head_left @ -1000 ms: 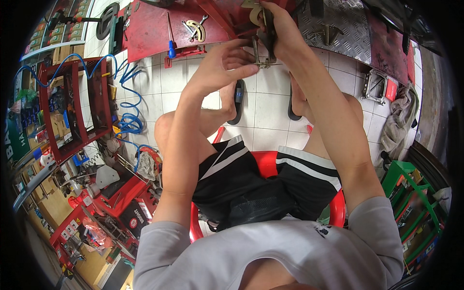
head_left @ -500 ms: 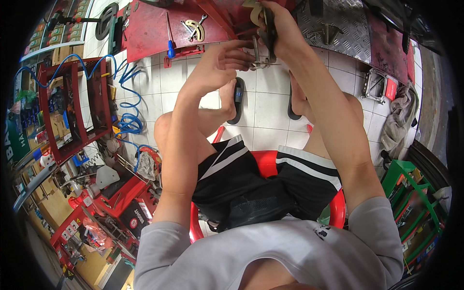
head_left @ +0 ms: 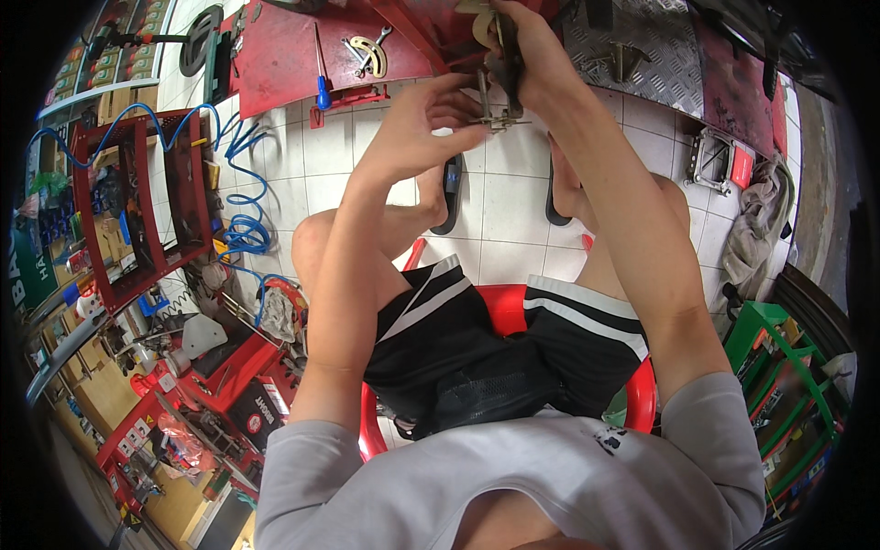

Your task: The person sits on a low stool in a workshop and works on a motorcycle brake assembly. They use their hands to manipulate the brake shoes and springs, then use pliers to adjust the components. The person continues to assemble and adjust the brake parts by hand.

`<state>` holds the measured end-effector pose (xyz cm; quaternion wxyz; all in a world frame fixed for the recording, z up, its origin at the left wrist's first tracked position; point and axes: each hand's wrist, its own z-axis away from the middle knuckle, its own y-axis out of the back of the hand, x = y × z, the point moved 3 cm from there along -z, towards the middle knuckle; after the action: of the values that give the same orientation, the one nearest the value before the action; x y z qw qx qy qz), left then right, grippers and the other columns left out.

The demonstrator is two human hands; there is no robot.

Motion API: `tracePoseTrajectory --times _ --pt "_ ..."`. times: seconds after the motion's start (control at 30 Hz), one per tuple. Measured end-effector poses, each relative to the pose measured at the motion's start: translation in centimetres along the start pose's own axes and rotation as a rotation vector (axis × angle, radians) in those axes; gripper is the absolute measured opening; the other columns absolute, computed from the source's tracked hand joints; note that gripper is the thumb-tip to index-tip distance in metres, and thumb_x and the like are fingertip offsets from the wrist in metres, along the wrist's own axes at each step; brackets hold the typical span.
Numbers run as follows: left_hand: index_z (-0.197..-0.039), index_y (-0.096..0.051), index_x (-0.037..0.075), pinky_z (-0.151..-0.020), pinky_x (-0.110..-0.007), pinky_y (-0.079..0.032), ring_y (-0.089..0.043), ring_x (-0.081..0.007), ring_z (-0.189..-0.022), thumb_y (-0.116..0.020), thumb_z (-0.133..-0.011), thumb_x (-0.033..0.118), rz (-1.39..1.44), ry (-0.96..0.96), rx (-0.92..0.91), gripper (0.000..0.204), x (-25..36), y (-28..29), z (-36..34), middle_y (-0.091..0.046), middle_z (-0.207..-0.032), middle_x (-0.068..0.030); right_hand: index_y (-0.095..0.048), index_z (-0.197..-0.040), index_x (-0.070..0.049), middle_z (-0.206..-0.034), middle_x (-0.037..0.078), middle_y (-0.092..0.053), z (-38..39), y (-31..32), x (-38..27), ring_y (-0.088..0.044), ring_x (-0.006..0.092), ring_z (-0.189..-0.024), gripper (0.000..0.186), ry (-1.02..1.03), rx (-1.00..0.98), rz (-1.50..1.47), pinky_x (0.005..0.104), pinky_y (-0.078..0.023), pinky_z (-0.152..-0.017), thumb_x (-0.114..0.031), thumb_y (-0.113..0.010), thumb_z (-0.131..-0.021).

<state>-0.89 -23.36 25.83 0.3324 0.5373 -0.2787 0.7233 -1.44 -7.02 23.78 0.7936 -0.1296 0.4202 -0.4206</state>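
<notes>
Head view: metal part (head_left: 506,82) is gripped by right hand (head_left: 536,53); left hand (head_left: 417,126), loosely opened beside it, thumb newly extended; adjustment likely underway.

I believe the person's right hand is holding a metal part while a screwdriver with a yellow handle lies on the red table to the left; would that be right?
Not quite: the head view shows that the screwdriver handle is blue, not yellow. The right hand is indeed holding a metal part, and the screwdriver lies on the red table to the left.
</notes>
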Motion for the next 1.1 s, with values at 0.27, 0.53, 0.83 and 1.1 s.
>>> tracePoseTrajectory --times 0.27,0.53,0.83,1.1 --pt "-0.135 -0.042 -0.011 -0.093 -0.035 -0.050 -0.063 -0.0229 -0.101 -0.057 -0.071 -0.004 -0.074 0.024 0.045 0.065 0.4 -0.4 0.0 -0.064 -0.107 -0.0181 -0.059 -0.073 -0.017 -0.056 -0.004 -0.049 -0.3 0.6 -0.2 -0.041 0.0109 -0.043 0.030 -0.004 -0.092 0.019 0.0274 -0.032 -0.040 -0.033 -0.049 -0.095" --pt "-0.134 -0.043 -0.011 -0.093 -0.035 -0.050 -0.063 -0.0226 -0.101 -0.065 -0.077 0.001 0.007 0.027 0.005 0.062 0.9 -0.3 0.1 -0.064 -0.108 -0.0176 -0.060 -0.076 -0.017 -0.058 -0.006 -0.048 -0.6 0.6 -0.3 -0.039 0.0109 -0.043 0.027 0.025 -0.062 -0.036 0.0266 -0.032 -0.041 -0.032 -0.048 -0.094" --pt "-0.131 -0.047 -0.010 -0.093 -0.035 -0.050 -0.064 -0.0232 -0.101 -0.069 -0.077 0.003 -0.039 0.008 0.031 0.060 0.8 -0.2 0.3 -0.065 -0.107 -0.0171 -0.058 -0.070 -0.018 -0.053 -0.006 -0.046 -0.7 0.8 -0.3 -0.039 0.0099 -0.042 0.030 0.023 -0.076 -0.016 0.0250 -0.031 -0.039 -0.033 -0.049 -0.094" --pt "-0.122 -0.057 -0.006 -0.085 -0.031 -0.051 -0.065 -0.0174 -0.093 -0.075 -0.080 0.018 0.025 -0.007 0.047 0.051 0.5 0.3 -0.1 -0.068 -0.103 -0.0143 -0.062 -0.077 -0.017 -0.054 -0.005 -0.047 -1.2 1.2 -0.1 -0.040 0.0097 -0.042 0.027 0.041 -0.078 0.028 0.0244 -0.032 -0.041 -0.033 -0.049 -0.095"
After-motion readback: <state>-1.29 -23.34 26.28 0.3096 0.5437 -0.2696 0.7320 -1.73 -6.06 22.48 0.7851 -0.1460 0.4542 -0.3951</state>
